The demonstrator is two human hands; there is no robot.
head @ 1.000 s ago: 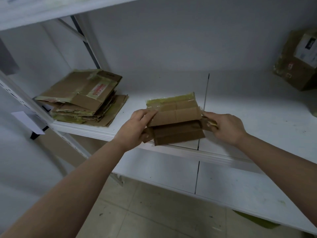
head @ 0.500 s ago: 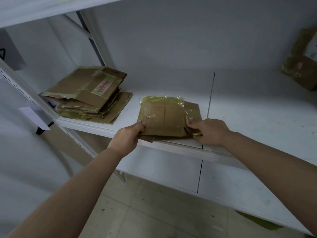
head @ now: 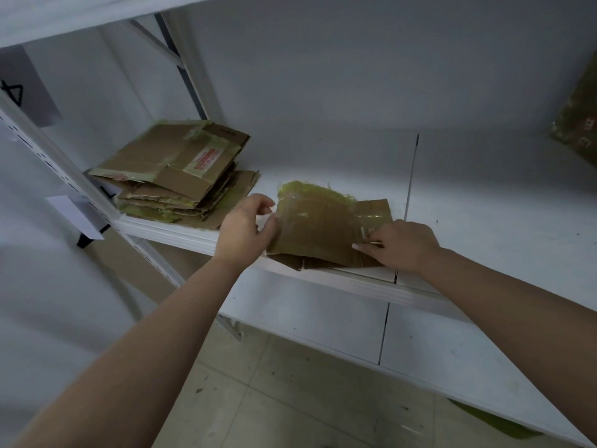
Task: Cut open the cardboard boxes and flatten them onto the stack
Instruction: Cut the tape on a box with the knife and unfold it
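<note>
A flattened cardboard box [head: 316, 227] covered in yellowish tape lies near the front edge of the white shelf [head: 484, 205], its top bowed upward. My left hand [head: 248, 224] grips the box's left edge between curled fingers and thumb. My right hand [head: 403, 244] rests on the box's lower right part with curled fingers, and a thin yellowish tool [head: 376, 243] sticks out of them. The stack of flattened boxes [head: 174, 176] sits to the left on the same shelf, a short gap from the box.
An unopened cardboard box [head: 578, 124] stands at the far right of the shelf. A lower shelf [head: 323, 315] juts out beneath. A slanted metal upright [head: 64, 176] with a paper tag [head: 77, 218] borders the stack on the left.
The box has gone from held up and half folded to lying flat on the shelf. Both hands came down with it, and my left hand moved up along its left edge.
</note>
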